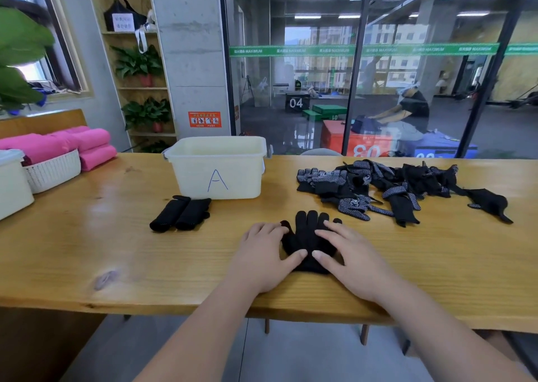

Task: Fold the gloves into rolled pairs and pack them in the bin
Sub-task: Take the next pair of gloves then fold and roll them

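Gloves at three stages across the bench [116, 250], read from the left. Far left, off the job: white basket [55, 172] and pink rolled towels [87, 146], out of the working lane. Next, two black rolls [180, 214] side by side, just in front of the bin [218, 175] marked A. Probably finished pairs staged there, ready to be dropped in together rather than one by one. Bin mouth up and within easy reach; its floor hidden from this angle, so contents not to be told. Centre, near the front edge: flat black glove [308, 236], fingers pointing away, cuff toward the body, laid square for rolling. One glove or a stacked pair, impossible to say. Left grip [262, 256] spread flat, fingers straight, pressing on the glove's left side, thumb laid across its lower half; nothing clasped. Right grip [352, 261] mirrored on the right side, equally flat and unclenched, thumb tip close to the other thumb. Likely smoothing and squaring the fabric so that the roll starts tight and even. Further right, loose pile [378, 189] of black and dotted gloves, tangled, near enough to serve as stock for the next pairs. Far right, lone glove [489, 204] lying apart from the pile. Most of the task judged yet to do.
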Demonstrator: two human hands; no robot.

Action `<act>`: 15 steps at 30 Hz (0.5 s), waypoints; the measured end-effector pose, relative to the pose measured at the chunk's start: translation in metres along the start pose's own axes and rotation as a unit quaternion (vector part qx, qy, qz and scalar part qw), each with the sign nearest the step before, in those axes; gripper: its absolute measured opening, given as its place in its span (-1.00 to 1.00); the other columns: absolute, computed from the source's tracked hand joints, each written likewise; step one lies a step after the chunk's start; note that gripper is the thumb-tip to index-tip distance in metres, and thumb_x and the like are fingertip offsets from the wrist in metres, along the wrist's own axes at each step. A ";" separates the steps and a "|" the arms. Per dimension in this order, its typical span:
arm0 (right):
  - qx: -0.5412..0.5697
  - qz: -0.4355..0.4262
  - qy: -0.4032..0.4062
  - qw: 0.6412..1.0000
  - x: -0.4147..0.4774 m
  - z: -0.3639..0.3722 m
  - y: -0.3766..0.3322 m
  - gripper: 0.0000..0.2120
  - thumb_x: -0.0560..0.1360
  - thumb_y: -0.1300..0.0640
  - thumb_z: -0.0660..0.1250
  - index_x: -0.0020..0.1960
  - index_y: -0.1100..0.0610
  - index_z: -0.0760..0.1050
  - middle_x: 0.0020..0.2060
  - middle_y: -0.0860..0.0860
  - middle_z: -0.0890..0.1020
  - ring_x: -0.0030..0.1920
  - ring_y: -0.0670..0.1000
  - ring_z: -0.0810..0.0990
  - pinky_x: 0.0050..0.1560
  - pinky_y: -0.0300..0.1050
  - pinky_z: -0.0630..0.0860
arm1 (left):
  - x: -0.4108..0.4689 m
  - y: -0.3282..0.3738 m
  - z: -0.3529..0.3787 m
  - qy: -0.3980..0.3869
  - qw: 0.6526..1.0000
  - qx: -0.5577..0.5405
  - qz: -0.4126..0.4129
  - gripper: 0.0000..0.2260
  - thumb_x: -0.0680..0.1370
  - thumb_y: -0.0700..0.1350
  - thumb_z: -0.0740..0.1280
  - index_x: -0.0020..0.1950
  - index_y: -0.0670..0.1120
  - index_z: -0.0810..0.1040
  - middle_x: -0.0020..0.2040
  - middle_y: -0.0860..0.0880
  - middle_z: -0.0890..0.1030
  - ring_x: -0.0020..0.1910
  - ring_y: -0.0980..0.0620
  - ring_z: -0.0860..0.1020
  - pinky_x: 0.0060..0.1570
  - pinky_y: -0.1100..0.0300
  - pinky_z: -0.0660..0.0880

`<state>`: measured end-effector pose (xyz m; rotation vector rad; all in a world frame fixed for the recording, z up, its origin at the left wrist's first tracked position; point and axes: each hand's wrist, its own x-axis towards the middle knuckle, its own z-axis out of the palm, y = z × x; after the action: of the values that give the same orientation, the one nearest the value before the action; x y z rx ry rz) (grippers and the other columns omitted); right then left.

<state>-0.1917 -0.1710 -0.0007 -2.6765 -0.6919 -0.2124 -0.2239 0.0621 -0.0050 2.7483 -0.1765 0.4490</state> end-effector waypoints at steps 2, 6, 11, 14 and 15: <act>0.008 -0.025 0.052 0.998 -0.006 0.000 -0.001 -0.51 0.62 -0.35 0.20 0.48 -0.21 0.48 0.54 -0.26 0.35 0.54 -0.12 0.28 0.55 -0.03 0.29 | -0.003 0.000 -0.003 0.037 0.999 -0.013 0.026 -0.41 0.60 0.41 0.20 0.52 0.12 0.46 0.49 0.18 0.44 0.52 0.10 0.26 0.54 0.02 0.26; 0.007 -0.082 0.134 0.988 -0.010 0.001 -0.002 -0.71 0.60 -0.28 0.30 0.11 -0.16 0.69 0.17 -0.30 0.56 0.25 -0.16 0.45 0.27 -0.04 0.50 | -0.011 -0.001 -0.007 0.068 0.990 -0.062 0.107 -0.74 0.57 0.26 0.37 0.15 0.17 0.65 0.15 0.27 0.56 0.26 0.23 0.42 0.34 0.11 0.41; 0.036 -0.116 0.077 0.990 -0.017 -0.001 -0.001 -0.74 0.49 -0.35 0.42 0.03 -0.22 0.67 0.01 -0.36 0.59 0.14 -0.19 0.51 0.14 -0.14 0.51 | -0.013 0.002 -0.007 0.045 0.991 -0.054 0.113 -0.86 0.60 0.19 0.39 0.02 0.17 0.67 0.03 0.26 0.58 0.12 0.25 0.47 0.19 0.12 0.50; 0.048 -0.101 0.083 0.990 -0.016 -0.001 0.000 -0.76 0.49 -0.29 0.46 0.06 -0.21 0.70 0.03 -0.37 0.61 0.15 -0.23 0.51 0.18 -0.12 0.52 | -0.013 0.003 -0.007 0.048 0.991 -0.051 0.113 -0.84 0.61 0.20 0.36 0.02 0.17 0.67 0.03 0.26 0.58 0.11 0.24 0.47 0.17 0.09 0.51; 0.045 -0.094 0.086 0.991 -0.015 -0.001 0.000 -0.77 0.50 -0.27 0.45 0.07 -0.20 0.71 0.04 -0.36 0.62 0.15 -0.23 0.51 0.19 -0.11 0.52 | -0.013 0.003 -0.007 0.048 0.991 -0.048 0.113 -0.81 0.60 0.22 0.35 0.03 0.17 0.68 0.03 0.26 0.58 0.11 0.24 0.47 0.16 0.09 0.51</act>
<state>-0.2050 -0.1781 -0.0035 -2.4720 -0.8762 -0.4464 -0.2393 0.0625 -0.0018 2.6163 -0.4762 0.6135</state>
